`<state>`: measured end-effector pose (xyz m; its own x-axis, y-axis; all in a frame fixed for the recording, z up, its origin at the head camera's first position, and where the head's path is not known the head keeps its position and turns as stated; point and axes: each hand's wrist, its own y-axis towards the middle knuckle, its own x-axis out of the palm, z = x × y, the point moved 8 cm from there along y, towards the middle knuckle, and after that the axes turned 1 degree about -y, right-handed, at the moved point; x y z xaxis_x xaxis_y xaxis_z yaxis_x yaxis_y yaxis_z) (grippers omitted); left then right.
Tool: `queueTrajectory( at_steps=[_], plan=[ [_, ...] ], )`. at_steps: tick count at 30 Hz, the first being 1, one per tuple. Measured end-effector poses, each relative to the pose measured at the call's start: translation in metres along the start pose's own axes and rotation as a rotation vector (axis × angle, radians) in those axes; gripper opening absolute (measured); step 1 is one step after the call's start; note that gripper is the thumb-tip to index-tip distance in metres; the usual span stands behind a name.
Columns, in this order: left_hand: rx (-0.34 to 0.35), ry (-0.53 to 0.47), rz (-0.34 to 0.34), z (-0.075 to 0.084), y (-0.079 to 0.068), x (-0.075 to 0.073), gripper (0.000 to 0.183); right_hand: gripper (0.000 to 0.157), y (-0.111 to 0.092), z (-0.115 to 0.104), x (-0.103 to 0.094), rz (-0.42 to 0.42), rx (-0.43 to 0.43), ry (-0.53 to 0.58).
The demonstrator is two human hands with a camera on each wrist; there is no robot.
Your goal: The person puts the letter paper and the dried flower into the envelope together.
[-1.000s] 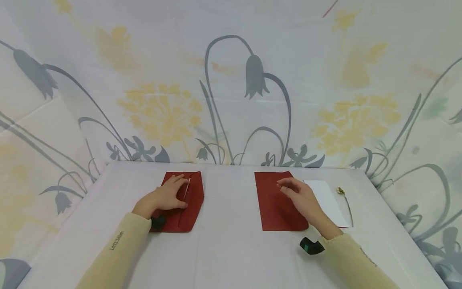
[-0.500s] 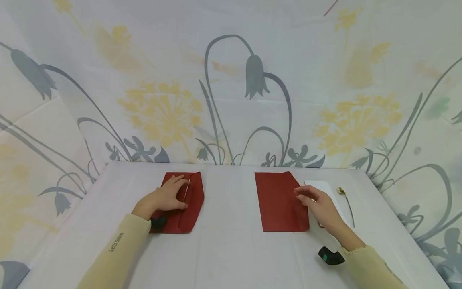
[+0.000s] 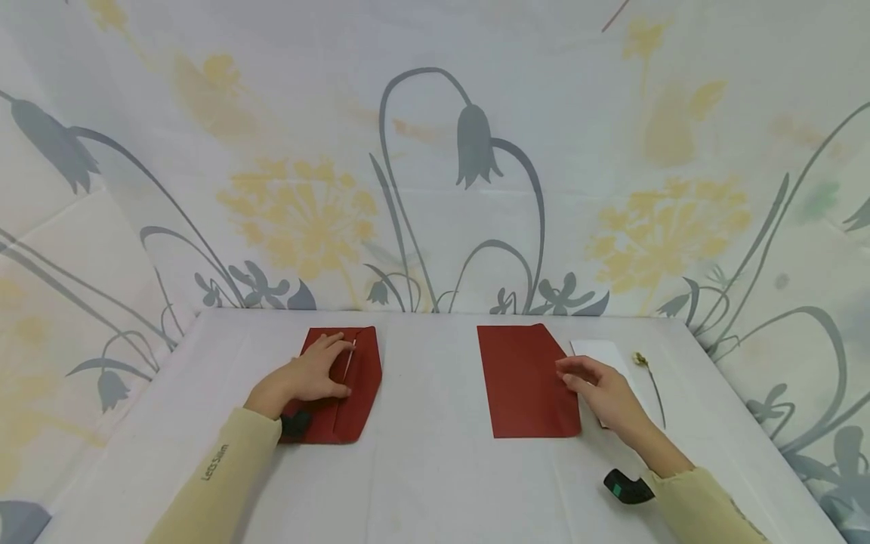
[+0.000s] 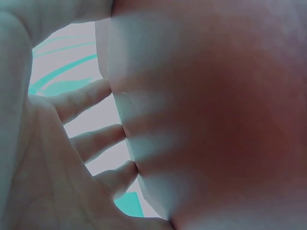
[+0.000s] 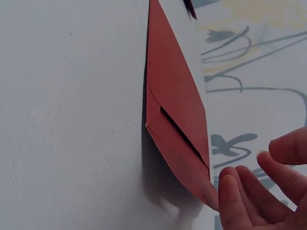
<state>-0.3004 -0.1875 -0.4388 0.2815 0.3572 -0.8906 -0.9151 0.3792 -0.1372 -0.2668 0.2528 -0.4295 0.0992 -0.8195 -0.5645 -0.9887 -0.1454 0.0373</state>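
My left hand (image 3: 306, 378) rests on the left red envelope (image 3: 358, 400), fingers spread and fingertips on the paper. A pale strip shows along that envelope's slot. In the left wrist view the fingertips (image 4: 117, 132) touch the paper, which is blurred close up. My right hand (image 3: 605, 389) is at the right edge of the other red envelope (image 3: 523, 381). In the right wrist view this envelope (image 5: 177, 91) has its flap (image 5: 184, 165) unfolded. The bent fingers (image 5: 232, 196) are at the flap's tip, with the thumb apart from them; contact is hard to tell.
A white card (image 3: 601, 349), with a dark red edge showing beneath it, lies partly behind my right hand. To its right lies a dried flower (image 3: 650, 381) on a thin stem. A white cloth covers the table (image 3: 428, 483), and a flower-printed curtain (image 3: 435, 166) hangs behind.
My right hand has moved right, from above the right envelope to its flap edge, and hardly moves in the last half second. The left hand stays in place on its envelope.
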Motion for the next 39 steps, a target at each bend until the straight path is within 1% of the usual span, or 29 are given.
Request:
queueTrajectory(
  at_steps=[6,9,13,16,18,22,26,29,34,37,39],
  plan=[
    [0.008,-0.013,0.011,-0.001,0.0,-0.001,0.072,0.034,0.0,-0.002,0.008,-0.018,0.007,-0.011],
    [0.002,-0.008,0.002,-0.001,-0.001,0.0,0.072,0.034,0.0,-0.001,0.013,-0.023,0.0,-0.047],
    [0.005,0.016,0.001,0.004,-0.001,-0.001,0.071,0.034,0.001,0.001,0.015,-0.03,-0.015,-0.104],
    [0.025,0.041,0.013,0.008,-0.002,-0.003,0.071,0.034,0.0,0.001,0.017,-0.037,-0.022,-0.116],
    [0.045,0.037,0.022,0.011,-0.003,-0.005,0.069,0.034,0.0,0.001,0.017,-0.041,-0.026,-0.117],
    [0.08,0.024,0.059,0.014,-0.003,-0.006,0.065,0.033,-0.001,-0.003,0.015,-0.037,-0.045,-0.137],
    [0.107,0.043,0.135,0.02,-0.002,-0.011,0.057,0.031,-0.002,-0.009,0.011,-0.017,-0.069,-0.167],
    [0.134,0.054,0.187,0.03,0.0,-0.015,0.051,0.03,-0.003,-0.011,0.007,0.001,-0.094,-0.186],
    [0.154,0.066,0.233,0.053,0.003,-0.017,0.042,0.027,-0.005,-0.014,0.002,0.027,-0.172,-0.206],
    [0.185,0.046,0.259,0.073,0.005,-0.015,0.033,0.026,-0.008,-0.018,-0.001,0.032,-0.228,-0.228],
    [0.232,0.035,0.28,0.089,0.008,-0.011,0.025,0.025,-0.01,-0.02,-0.004,0.035,-0.263,-0.261]
  ],
)
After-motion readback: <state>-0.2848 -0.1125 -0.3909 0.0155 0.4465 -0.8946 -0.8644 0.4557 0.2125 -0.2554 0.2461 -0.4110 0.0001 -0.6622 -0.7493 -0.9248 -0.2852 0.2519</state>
